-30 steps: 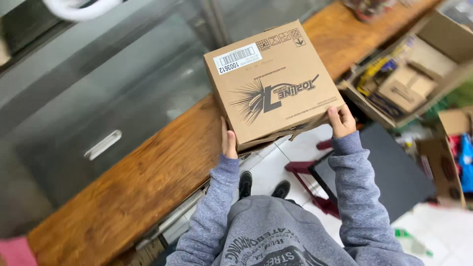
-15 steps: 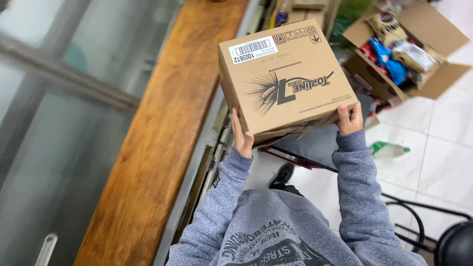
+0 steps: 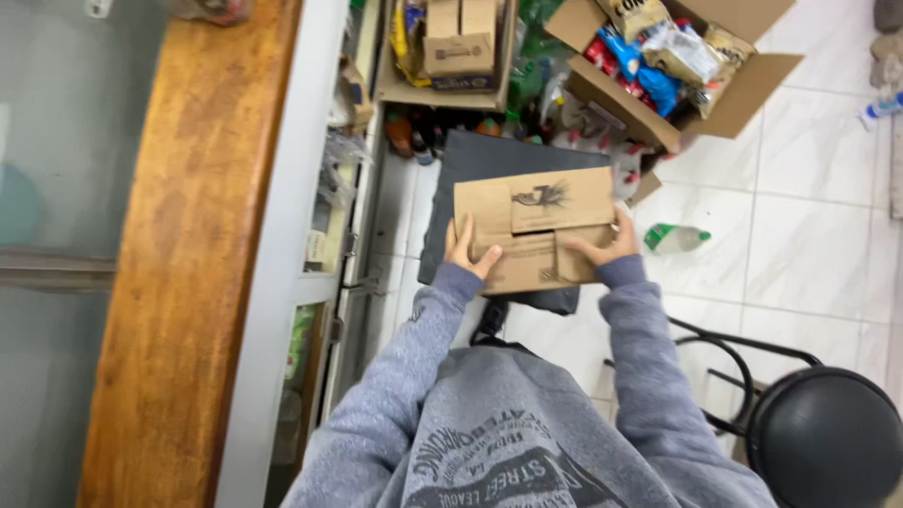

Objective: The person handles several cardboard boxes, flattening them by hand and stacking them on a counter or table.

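Box [image 3: 532, 229] is held low in front of the torso, over the dark mat [image 3: 480, 160] on the tiled floor [image 3: 809, 254], right of the wooden counter [image 3: 193, 245]. All places below are relative to the box.

- Long axis runs left-right across the body. Flapped face points up at the camera; one flap with a dark graphic overlaps the others.
- Left hand [image 3: 467, 250]: clasps the left end, palm on the edge, fingers spread onto the lower flap. Grasping, not clenched.
- Right hand [image 3: 602, 246]: clasps the right end, thumb and fingers laid over the lower-right flap. Also grasping.
- Both hands sit at the near lower corners, about level with each other. Neither is clearly nearer; grip looks symmetric, the box lies just beyond the wrists, away from the chest.
- Beyond the box's far right corner: open carton [image 3: 673, 71] full of coloured packets. Beyond its far left: a shallow tray [image 3: 451, 56] with smaller cartons.
- Right of it: green bottle [image 3: 675, 239] lying on its side on the tiles, apart from the box.
- Near right, well apart: black stool [image 3: 823, 437].

Can't tell whether the box bottom touches the mat or hangs above it.
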